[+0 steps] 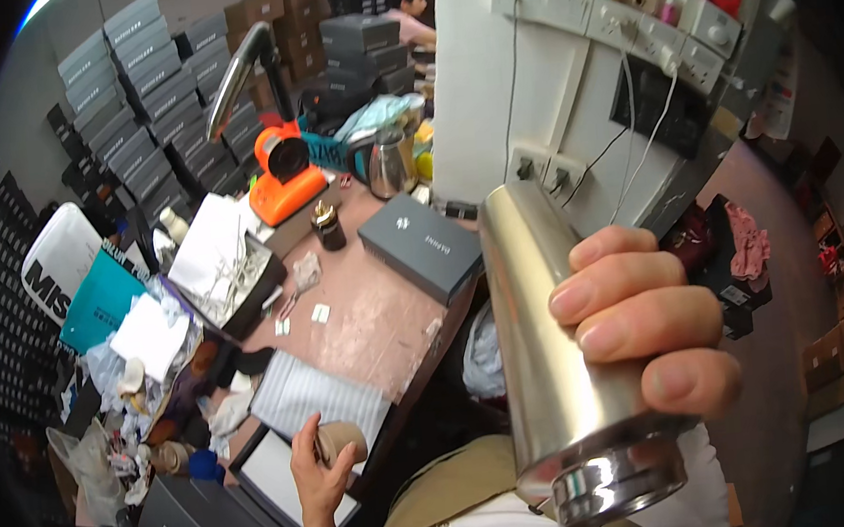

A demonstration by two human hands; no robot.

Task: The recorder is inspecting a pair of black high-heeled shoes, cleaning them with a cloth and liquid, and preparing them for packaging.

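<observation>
Close to the camera, at lower right, your right hand point(649, 329) had its grip clamped around a tall steel flask point(550, 353), fingers point(625, 291) wrapped across the barrel; the flask was tilted, its narrower stepped end point(617, 482) pointing down toward your chest. Lower left, your left hand point(324, 468) had its grip closed on a small tan roll of tape point(342, 439), held above an open dark box point(280, 477) at the near edge of the worktop point(366, 314). On that worktop lay a closed grey box point(420, 244), a striped white sheet point(318, 398), an orange tape dispenser point(284, 175) and a steel kettle point(386, 161) further back. Crumpled white paper point(147, 338) was heaped at the left. Grey cartons point(140, 82) were stacked along the far wall, with another person point(410, 9) beyond them.
</observation>
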